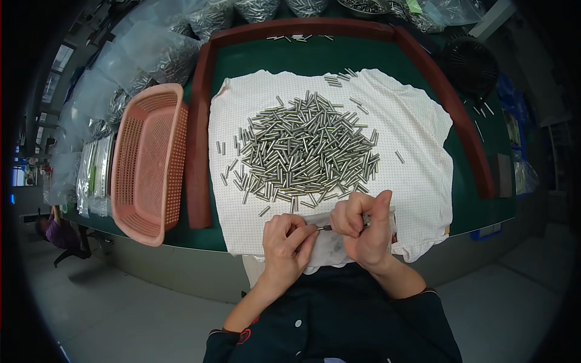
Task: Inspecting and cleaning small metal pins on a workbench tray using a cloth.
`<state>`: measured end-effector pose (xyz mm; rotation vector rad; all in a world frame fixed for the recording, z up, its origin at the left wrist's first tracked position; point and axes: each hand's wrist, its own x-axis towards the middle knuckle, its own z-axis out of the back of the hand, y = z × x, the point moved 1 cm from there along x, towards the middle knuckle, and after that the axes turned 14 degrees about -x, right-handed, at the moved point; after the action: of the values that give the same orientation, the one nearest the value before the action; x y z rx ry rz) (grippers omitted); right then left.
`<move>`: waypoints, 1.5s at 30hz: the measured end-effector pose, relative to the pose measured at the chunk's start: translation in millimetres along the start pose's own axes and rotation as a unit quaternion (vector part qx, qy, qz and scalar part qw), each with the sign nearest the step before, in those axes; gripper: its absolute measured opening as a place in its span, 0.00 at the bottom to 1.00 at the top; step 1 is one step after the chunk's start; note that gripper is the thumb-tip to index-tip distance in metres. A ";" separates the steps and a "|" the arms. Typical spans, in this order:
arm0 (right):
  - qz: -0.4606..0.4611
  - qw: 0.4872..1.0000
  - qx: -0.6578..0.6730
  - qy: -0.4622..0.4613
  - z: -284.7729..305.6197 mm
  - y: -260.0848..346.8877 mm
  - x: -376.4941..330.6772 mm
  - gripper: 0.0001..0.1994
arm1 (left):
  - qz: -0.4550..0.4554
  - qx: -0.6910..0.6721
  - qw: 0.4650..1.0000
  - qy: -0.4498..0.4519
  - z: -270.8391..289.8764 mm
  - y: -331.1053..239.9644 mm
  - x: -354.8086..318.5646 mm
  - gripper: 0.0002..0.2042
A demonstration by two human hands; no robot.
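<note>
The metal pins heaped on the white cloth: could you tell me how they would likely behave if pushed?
The metal pins look like smooth, shiny cylinders, so they would probably roll and slip. They lie loosely stacked, so a push would likely spread the heap. The white cloth underneath may slow strays.

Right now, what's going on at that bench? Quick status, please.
Left hand and right hand both closed on one small metal pin. Pile of pins on white cloth just ahead. Pink basket left. Nothing blocking.
</note>
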<state>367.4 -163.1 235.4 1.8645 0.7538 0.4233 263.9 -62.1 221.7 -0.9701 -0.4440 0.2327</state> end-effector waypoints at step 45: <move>0.023 0.990 0.129 0.059 8.1 -16.4 6.3 0.20 | -0.016 0.013 0.999 0.024 4.3 3.8 -1.2 0.05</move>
<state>372.0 -160.1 216.8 2.1173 0.8794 0.4879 260.8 -57.3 220.2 -0.9411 -0.4108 0.1842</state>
